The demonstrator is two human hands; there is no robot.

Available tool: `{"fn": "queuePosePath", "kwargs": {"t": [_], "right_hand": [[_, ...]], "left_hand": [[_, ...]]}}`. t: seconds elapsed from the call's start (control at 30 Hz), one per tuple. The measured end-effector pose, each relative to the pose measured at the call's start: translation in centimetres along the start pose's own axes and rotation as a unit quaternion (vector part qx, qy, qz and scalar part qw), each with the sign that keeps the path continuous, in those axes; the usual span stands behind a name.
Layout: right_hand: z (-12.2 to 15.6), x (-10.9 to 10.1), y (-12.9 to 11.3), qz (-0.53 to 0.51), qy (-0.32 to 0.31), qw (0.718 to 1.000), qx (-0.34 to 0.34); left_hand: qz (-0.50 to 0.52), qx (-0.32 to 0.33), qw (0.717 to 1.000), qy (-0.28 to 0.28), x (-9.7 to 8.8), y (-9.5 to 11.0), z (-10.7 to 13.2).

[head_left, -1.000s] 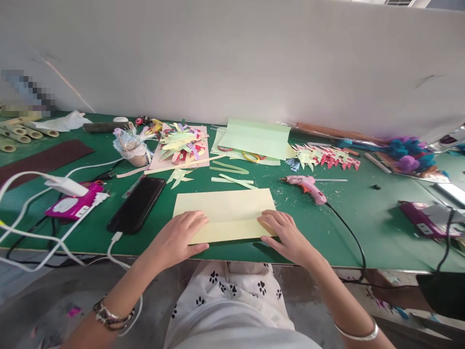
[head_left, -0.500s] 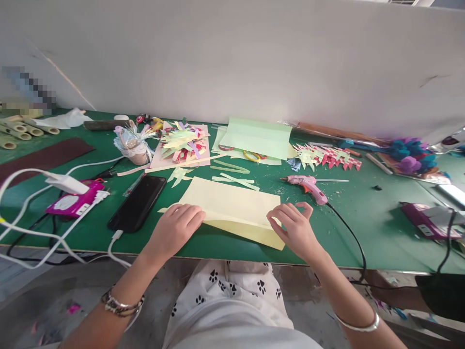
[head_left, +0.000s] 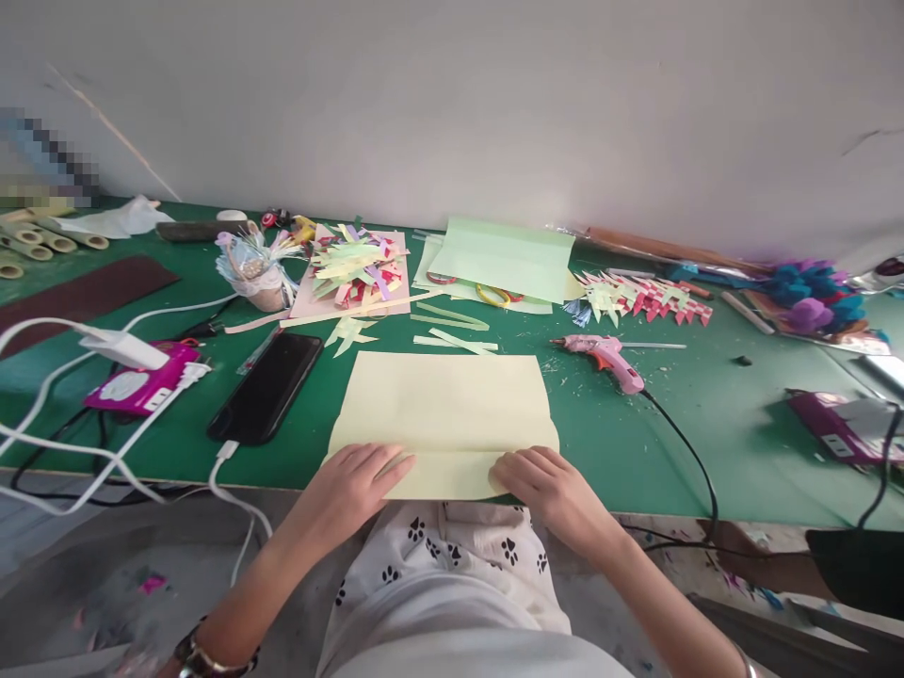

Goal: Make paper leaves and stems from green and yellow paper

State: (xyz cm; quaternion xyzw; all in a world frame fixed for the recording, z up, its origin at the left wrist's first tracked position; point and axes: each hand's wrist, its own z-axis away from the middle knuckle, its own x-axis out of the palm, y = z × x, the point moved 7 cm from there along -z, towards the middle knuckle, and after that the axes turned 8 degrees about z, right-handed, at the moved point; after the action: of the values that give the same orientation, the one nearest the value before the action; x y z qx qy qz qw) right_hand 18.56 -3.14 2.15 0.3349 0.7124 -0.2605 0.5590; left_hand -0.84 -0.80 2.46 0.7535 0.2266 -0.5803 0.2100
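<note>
A pale yellow sheet of paper (head_left: 442, 400) lies at the table's front edge, a strip along its near side folded over, with a crease running across. My left hand (head_left: 360, 480) grips the left end of that folded strip, fingers closed over it. At the right end, my right hand (head_left: 537, 480) holds the strip the same way, fingertips on the paper. The undersides of both grips are hidden. Right of the sheet lies a pink glue gun (head_left: 611, 363); to its left is a black phone (head_left: 268, 388) with a white cable.
Loose paper strips (head_left: 452, 339) lie behind the sheet. Farther back are a pile of cut strips (head_left: 360, 268), green paper (head_left: 505, 259) and a woven red-white piece (head_left: 660, 301). Purple power strips (head_left: 145, 377) with cables flank the work area. Another person's arm (head_left: 769, 565) shows lower right.
Both hands have drawn the paper toward me and squared it to the table edge. The near strip, bowed and lifted before, now lies flatter under my fingers.
</note>
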Motion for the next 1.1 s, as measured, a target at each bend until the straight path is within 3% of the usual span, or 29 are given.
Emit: {"fn": "queuePosePath", "kwargs": {"t": [0.17, 0.43, 0.7, 0.93, 1.1], "right_hand": [[-0.8, -0.3, 2.5, 0.027, 0.001, 0.998, 0.056], [-2.8, 0.0, 1.3, -0.052, -0.001, 0.999, 0.01], [-4.6, 0.5, 2.7, -0.056, -0.058, 0.997, 0.0], [-1.7, 0.5, 4.6, -0.132, -0.047, 0.99, 0.022], [0.7, 0.2, 6.2, -0.159, -0.025, 0.982, 0.095]], "left_hand": [[0.008, -0.013, 1.0, -0.025, 0.9, -0.5, -1.9], [0.107, -0.02, 0.994, -0.003, 0.5, -0.2, -3.5], [0.179, -0.028, 0.983, -0.027, -0.4, -1.8, -3.8], [0.154, -0.02, 0.987, -0.037, -0.3, -2.1, -2.6], [0.133, -0.006, 0.991, -0.016, -0.3, -1.8, -1.9]]}}
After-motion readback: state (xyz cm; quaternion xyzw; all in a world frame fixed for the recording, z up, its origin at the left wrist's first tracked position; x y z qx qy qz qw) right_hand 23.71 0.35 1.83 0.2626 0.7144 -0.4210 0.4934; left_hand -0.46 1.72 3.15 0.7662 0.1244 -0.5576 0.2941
